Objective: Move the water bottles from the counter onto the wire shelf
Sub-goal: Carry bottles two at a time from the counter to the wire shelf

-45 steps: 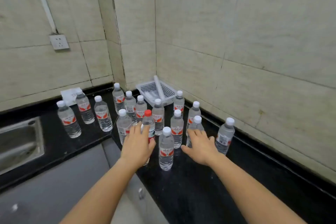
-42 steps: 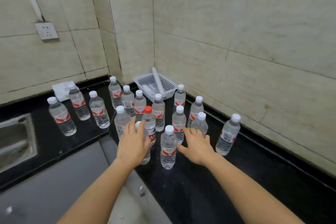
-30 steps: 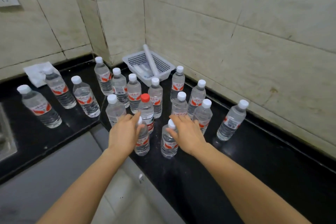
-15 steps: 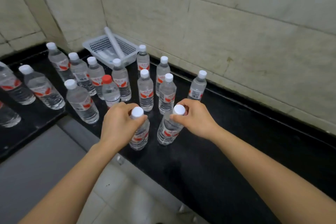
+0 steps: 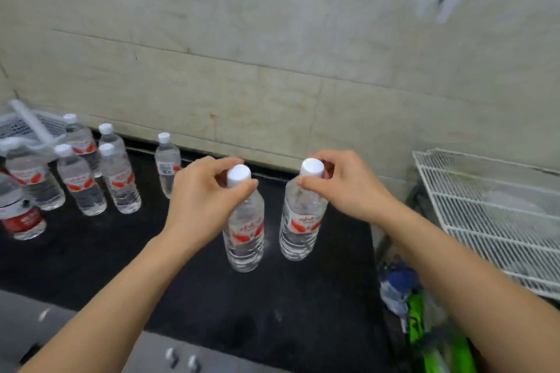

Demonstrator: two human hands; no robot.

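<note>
My left hand (image 5: 201, 195) pinches the neck of a clear water bottle (image 5: 245, 236) with a white cap and red label. My right hand (image 5: 345, 188) pinches the neck of a second such bottle (image 5: 301, 225). Both bottles hang upright just above the black counter (image 5: 188, 275), side by side and apart. Several more bottles (image 5: 80, 185) stand at the left of the counter. The white wire shelf (image 5: 497, 215) is at the right edge, lying beyond the counter's end, with nothing seen on it.
A white plastic basket (image 5: 21, 127) holding a white tube sits at the far left by the tiled wall. A bottle with a fuller red label (image 5: 19, 215) stands at the left edge. Blue and green packaging (image 5: 424, 321) lies below the shelf.
Both hands have lifted their bottles off the counter and carried them rightwards away from the group. My view has swung right, bringing the wire shelf into sight.
</note>
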